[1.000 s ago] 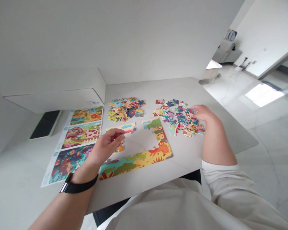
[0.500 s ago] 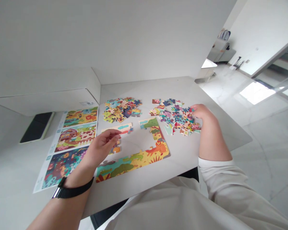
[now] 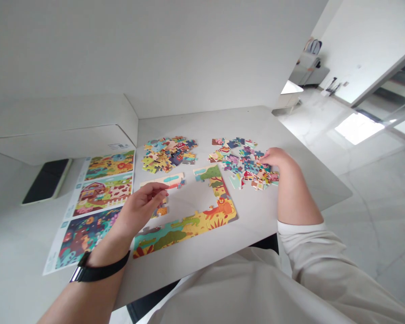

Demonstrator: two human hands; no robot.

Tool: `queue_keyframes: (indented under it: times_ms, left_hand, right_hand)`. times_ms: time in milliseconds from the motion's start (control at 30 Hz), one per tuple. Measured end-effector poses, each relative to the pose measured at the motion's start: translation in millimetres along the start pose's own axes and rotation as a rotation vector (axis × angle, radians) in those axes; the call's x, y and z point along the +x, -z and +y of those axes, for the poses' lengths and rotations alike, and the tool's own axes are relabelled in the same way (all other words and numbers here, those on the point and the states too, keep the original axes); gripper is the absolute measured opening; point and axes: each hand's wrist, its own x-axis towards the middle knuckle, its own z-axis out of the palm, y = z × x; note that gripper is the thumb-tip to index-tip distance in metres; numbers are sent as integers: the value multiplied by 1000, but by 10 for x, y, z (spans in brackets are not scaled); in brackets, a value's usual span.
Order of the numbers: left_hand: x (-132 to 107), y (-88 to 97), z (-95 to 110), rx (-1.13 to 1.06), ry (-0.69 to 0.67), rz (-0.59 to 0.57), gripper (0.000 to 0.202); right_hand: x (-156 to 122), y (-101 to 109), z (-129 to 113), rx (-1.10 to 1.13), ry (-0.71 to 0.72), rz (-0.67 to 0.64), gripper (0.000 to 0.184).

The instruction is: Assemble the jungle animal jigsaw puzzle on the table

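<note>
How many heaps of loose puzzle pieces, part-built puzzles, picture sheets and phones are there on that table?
Heaps of loose jigsaw pieces: 2
Part-built jigsaw: 1
Three-picture printed sheet: 1
Dark-screened phone: 1
Total: 5

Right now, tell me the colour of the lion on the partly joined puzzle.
The lion is orange; the head view shows it best.

A pale table (image 3: 256, 207) carries a partly joined puzzle (image 3: 175, 236) beneath and right of the left hand (image 3: 145, 204), a heap of pieces (image 3: 168, 155) beyond it, a second heap (image 3: 251, 166) at the right hand (image 3: 275, 157); left of the left hand, a picture sheet (image 3: 103, 193) and a phone (image 3: 47, 181).
</note>
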Motion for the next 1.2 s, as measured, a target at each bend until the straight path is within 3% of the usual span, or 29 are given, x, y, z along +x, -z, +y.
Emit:
queue_keyframes:
  times_ms: [133, 267, 433, 600, 967, 1200]
  left_hand:
    - [2, 2, 18, -8, 1, -9, 53]
    - [-2, -7, 40, -26, 8, -2, 51]
    - [-15, -39, 47, -74, 26, -19, 50]
    - [-20, -51, 9, -112, 2, -51, 46]
    - [-62, -62, 72, -112, -6, -54, 43]
    - [-48, -53, 44, -89, -2, -72, 47]
  right_hand:
    - [-3, 12, -79, -61, -86, -55, 7]
    - [-23, 53, -38, -100, -126, 44, 13]
    - [-46, 86, -16, -102, -71, -132, 31]
    - [48, 31, 39, -77, -54, -194, 31]
    - [140, 9, 196, 91, -31, -149, 14]
    - [80, 33, 228, 163, -66, -115, 14]
